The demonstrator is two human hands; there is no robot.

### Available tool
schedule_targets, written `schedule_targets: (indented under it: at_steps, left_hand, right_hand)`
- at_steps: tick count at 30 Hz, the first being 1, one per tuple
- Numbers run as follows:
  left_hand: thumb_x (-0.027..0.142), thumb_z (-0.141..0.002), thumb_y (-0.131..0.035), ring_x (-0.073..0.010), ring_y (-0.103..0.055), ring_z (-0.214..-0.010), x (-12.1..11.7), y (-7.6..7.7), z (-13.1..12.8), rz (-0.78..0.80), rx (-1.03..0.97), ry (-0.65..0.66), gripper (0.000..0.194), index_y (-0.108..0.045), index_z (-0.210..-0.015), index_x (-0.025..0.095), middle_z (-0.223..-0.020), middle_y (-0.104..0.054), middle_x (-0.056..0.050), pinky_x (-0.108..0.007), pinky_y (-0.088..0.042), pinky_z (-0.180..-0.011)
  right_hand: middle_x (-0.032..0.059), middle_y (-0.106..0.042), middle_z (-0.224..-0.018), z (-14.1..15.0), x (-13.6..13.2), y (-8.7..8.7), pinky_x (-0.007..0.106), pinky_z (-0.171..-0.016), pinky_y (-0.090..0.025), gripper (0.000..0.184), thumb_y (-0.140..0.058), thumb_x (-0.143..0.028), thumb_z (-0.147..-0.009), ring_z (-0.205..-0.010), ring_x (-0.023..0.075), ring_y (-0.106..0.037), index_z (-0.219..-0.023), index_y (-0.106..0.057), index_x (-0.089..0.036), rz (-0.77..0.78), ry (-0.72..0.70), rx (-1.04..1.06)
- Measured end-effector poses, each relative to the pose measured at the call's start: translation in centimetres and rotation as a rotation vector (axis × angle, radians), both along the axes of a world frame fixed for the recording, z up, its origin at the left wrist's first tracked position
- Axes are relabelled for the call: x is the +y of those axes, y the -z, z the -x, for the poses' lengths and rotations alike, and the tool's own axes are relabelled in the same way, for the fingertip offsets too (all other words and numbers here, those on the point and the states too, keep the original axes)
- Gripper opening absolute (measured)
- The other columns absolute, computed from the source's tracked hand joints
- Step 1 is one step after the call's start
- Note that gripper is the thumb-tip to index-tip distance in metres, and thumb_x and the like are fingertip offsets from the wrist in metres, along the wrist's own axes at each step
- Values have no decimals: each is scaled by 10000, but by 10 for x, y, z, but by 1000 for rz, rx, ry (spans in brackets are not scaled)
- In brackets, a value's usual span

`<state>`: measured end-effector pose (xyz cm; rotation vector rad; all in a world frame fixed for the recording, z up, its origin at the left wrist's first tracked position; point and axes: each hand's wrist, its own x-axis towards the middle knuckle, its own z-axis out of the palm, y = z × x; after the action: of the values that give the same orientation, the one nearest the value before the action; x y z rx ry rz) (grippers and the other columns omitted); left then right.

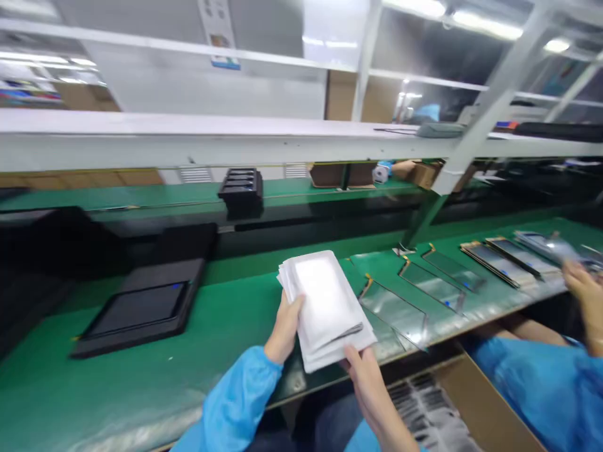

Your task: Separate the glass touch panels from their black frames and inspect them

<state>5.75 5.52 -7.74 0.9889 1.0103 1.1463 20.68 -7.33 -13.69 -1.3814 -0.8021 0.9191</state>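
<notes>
A stack of white foam pouches (325,301) is held between my two hands, tilted over the front edge of the green bench. My left hand (285,326) grips its left side, thumb on top and fingers underneath. At the lower right corner my right hand (365,373) pinches the stack's edge. Something dark and flat shows at the open lower end of the upper pouches; I cannot make out what it is. Just right of the stack, a thin glass panel (393,307) with a dark border lies on the bench.
A dark panel (136,307) rests on black foam (198,251) at left. More glass panels (433,282) lie to the right. An open cardboard box (485,402) of packed pouches stands below the bench edge. A co-worker's hand (586,295) is at far right. A white shelf (235,144) crosses above.
</notes>
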Motion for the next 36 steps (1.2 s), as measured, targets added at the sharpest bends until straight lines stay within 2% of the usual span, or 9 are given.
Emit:
schedule_targets:
  at_steps: [3, 4, 6, 9, 11, 16, 21, 32, 36]
  left_hand:
    - [226, -1010, -516, -335, -706, -1220, 28, -3, 48, 40, 37, -12, 411, -614, -1377, 67, -1332, -745, -139, -412, -555, -1042]
    - [224, -1010, -508, -332, -721, -1188, 33, -2, 56, 50, 39, -12, 395, -633, -1345, 57, -1276, -770, -128, -421, -558, -1024]
    - [228, -1001, -542, -333, -721, -1190, 36, 4, 62, 60, 28, -21, 370, -660, -1307, 55, -1250, -781, -129, -438, -549, -1038]
    - [251, -965, -658, -328, -657, -1319, 34, 14, 52, 53, -16, -71, 368, -677, -1305, 111, -1399, -708, -170, -444, -486, -1157]
    - [263, -946, -702, -313, -594, -1402, 30, 20, 45, 47, -57, -102, 412, -668, -1344, 162, -1496, -642, -157, -432, -426, -1221]
    - [243, -922, -713, -323, -610, -1385, 22, 23, 42, 78, -168, -123, 489, -651, -1405, 196, -1518, -628, -129, -453, -464, -1200]
    - [224, -931, -694, -297, -619, -1378, 19, 9, 57, 77, -248, -175, 488, -651, -1416, 195, -1509, -640, -99, -400, -492, -1176]
    - [236, -886, -717, -331, -691, -1270, 25, 6, 64, 115, -205, -143, 377, -737, -1253, 151, -1365, -733, -141, -474, -525, -1134]
    - [278, -881, -742, -330, -657, -1312, 21, -13, 78, 6, -159, -133, 454, -695, -1321, 172, -1414, -706, -127, -451, -518, -1134]
  right_hand:
    - [121, -815, -811, -15, 21, -7, 437, -585, -653, 612, -710, -725, -812, -708, 335, -789, -1080, -813, -184, 103, -123, -86]
    - [111, -771, -672, -22, 29, -9, 437, -563, -639, 580, -689, -730, -821, -613, 321, -757, -893, -825, -171, 106, -117, -128]
    - [135, -784, -728, -32, 50, -11, 461, -687, -652, 551, -668, -708, -833, -720, 335, -772, -794, -814, -178, 61, -61, -194]
    - [150, -777, -1262, -28, 82, -11, 483, -1046, -569, 525, -727, -615, -783, -1214, 363, -703, -1098, -827, -207, -16, -38, -254]
    - [126, -726, -1386, -20, 97, -11, 496, -1148, -491, 575, -737, -558, -767, -1326, 359, -644, -1225, -799, -215, -27, -83, -270]
    - [96, -671, -1466, -5, 102, -18, 506, -1207, -425, 632, -674, -483, -817, -1384, 359, -603, -1387, -719, -215, -16, -151, -306]
    - [76, -568, -1577, 16, 101, -37, 461, -1254, -364, 722, -618, -485, -865, -1481, 321, -501, -1528, -587, -201, -89, -176, -294]
    - [131, -565, -1571, 31, 116, -41, 519, -1204, -437, 762, -627, -406, -846, -1433, 351, -552, -1553, -539, -137, -103, -165, -80]
    - [106, -490, -1634, 30, 107, -54, 502, -1231, -408, 743, -613, -362, -897, -1491, 322, -487, -1598, -473, -157, -185, -229, -51]
